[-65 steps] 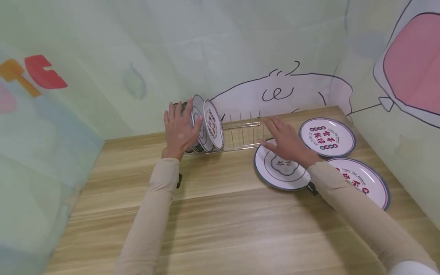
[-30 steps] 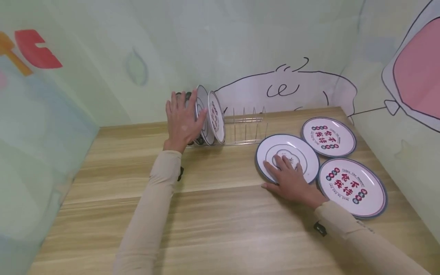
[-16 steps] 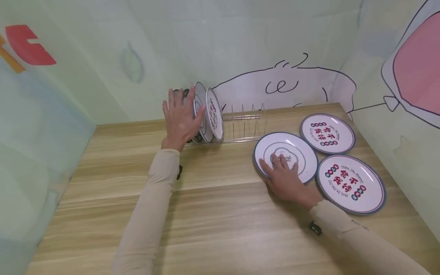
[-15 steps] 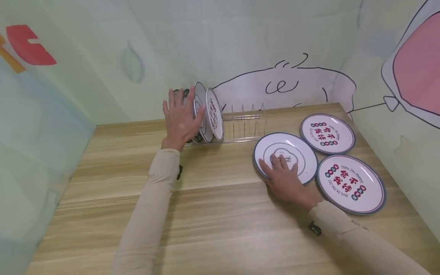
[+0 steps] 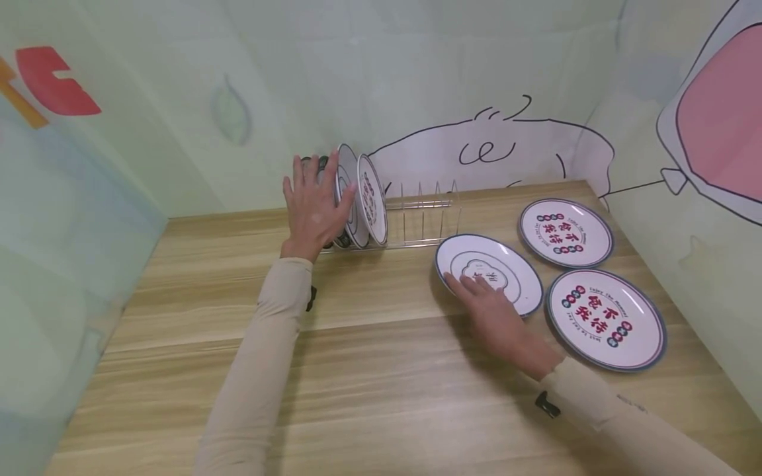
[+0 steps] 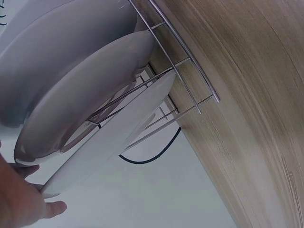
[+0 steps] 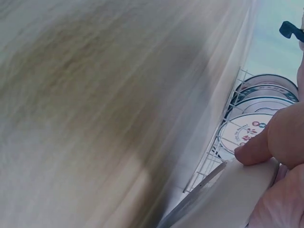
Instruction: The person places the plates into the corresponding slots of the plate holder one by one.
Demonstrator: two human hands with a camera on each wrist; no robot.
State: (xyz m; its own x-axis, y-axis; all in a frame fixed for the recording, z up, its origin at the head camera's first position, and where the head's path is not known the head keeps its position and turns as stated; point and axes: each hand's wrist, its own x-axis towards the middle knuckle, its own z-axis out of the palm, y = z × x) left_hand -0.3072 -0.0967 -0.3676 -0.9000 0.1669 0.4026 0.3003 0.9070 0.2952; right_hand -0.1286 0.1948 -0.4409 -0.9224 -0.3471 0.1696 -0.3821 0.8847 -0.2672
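The blue-rimmed plate (image 5: pixel 497 261) is just in front of the right end of the wire rack (image 5: pixel 425 243), and it looks tipped, with its near side up off the wooden table (image 5: pixel 357 396). The right hand (image 5: pixel 495 324) pinches it by the near rim: the thumb is on the pale bottom, and the fingers lie on the shiny top. The left hand (image 5: pixel 315 208) is at the left end of the rack, with its fingers spread apart, resting on the standing plates (image 5: pixel 372 200). I cannot tell how hard it presses. To the right of the rack, the back flat plate (image 5: pixel 567 233) and the front flat plate (image 5: pixel 606 320) lie face up, the second one farther out in front of the rack. The pinched plate looks hard and stiff, so I think it does not bend at all. It is probably light enough for one hand, but it is wide, so the far side may feel heavy and want to drop. The top is smooth and may slide under dry fingers. It may be china or hard plastic; I cannot tell which, so a bump on the rack wires could chip it. The best hold is the rim, with the thumb under it and the fingers flat on top.
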